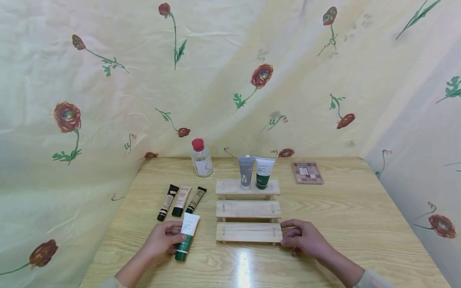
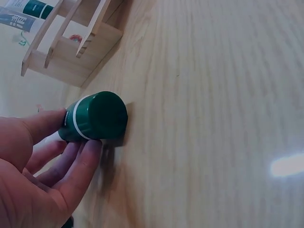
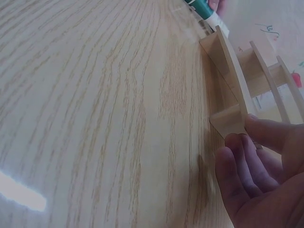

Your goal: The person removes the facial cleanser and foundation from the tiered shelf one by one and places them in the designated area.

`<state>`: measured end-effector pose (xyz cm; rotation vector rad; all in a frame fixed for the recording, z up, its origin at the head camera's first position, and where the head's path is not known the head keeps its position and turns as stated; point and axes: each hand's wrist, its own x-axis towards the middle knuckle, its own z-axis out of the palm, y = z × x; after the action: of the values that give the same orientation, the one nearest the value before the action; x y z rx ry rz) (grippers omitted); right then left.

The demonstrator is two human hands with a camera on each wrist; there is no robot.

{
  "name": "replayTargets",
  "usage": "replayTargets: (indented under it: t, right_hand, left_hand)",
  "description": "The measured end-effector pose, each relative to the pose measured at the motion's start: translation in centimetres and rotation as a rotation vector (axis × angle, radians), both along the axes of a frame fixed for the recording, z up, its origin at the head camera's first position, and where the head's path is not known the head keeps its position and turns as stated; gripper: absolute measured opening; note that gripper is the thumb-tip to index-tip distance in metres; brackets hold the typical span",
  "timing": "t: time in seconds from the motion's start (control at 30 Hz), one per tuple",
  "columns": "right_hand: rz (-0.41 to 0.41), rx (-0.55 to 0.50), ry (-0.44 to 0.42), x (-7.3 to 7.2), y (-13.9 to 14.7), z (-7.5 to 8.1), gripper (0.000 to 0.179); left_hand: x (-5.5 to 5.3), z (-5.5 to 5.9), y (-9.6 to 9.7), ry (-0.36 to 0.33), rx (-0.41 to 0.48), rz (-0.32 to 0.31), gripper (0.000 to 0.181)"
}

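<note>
In the head view my left hand (image 1: 165, 240) grips a white and green squeeze tube (image 1: 187, 236), its green cap end toward me. The left wrist view shows the thumb and fingers around the tube's green cap (image 2: 102, 115), close over the table. My right hand (image 1: 304, 240) pinches the right end of the lowest step of a three-tier wooden display rack (image 1: 248, 232); in the right wrist view its thumb (image 3: 266, 130) lies against the step's edge. On the top step stand a grey tube (image 1: 246, 172) and another white and green tube (image 1: 264, 173), side by side.
Left of the rack lie a black-capped concealer tube (image 1: 167, 203), a pink BB cream tube (image 1: 181, 200) and a gold-and-black tube (image 1: 196, 199). Behind them stands a clear bottle (image 1: 203, 162) with a red cap. A makeup palette (image 1: 307, 173) lies at the back right. Flowered cloth (image 1: 216, 80) hangs behind the table.
</note>
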<state>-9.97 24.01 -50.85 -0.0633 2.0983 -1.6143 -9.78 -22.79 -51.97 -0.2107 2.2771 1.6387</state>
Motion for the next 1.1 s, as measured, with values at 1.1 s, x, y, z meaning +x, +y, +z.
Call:
replayTargets:
  t: [1.1]
  right_hand:
    - [0.000, -0.002, -0.010, -0.08, 0.13, -0.22, 0.064]
  left_hand:
    - [-0.79, 0.66, -0.13, 0.049, -0.277, -0.160, 0.041]
